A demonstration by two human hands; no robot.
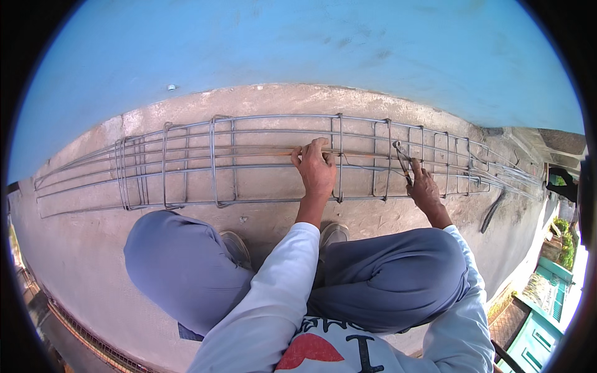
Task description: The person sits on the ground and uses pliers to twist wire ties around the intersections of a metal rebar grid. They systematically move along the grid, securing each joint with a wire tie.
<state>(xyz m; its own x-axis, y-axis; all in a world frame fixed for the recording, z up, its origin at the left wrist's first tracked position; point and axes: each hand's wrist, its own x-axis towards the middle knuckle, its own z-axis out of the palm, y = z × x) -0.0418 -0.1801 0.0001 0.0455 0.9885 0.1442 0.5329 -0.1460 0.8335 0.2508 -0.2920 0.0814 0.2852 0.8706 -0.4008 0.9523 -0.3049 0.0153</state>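
A long cage of steel reinforcing bars [275, 166] lies across the floor before me, with square stirrups [213, 163] around its lengthwise bars. Over its middle, my left hand [317, 170] has its fingers curled around thin brown wire strands [275, 153] that run along the cage. The fingertips are partly hidden. My right hand [425, 189] grips a pair of pincers [404, 163], their jaws pointing away from me above the cage. A thin dark tie wire [368, 167] trails between the left hand's stirrup and the pincers. Dark knots of wire sit at several stirrup corners on the right.
A blue wall [298, 46] rises just behind the cage. My knees [177, 261] and shoes [333, 231] are close to its near side. On the concrete floor [88, 261], a dark strip [493, 212] lies at right. Loose-looking bar ends [524, 178] stretch toward the far right.
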